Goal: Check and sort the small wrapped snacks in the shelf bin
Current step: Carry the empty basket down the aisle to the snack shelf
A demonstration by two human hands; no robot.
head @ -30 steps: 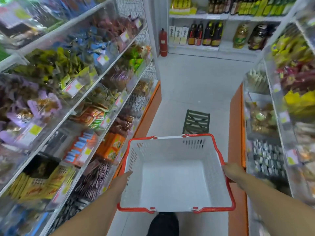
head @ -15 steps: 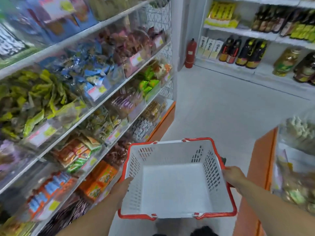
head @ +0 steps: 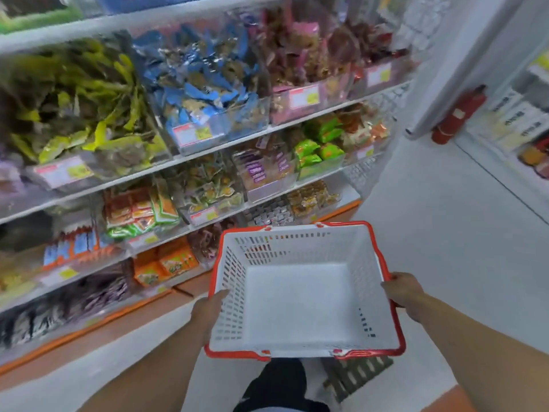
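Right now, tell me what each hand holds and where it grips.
Both hold the empty basket: the left hand grips its left rim, the right hand its right rim.

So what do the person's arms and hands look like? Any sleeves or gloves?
Both forearms are bare in the picture: no sleeves reach into view. The left hand and right hand wear no gloves, and I see no watch, bracelet or rings, though the picture is a bit blurry.
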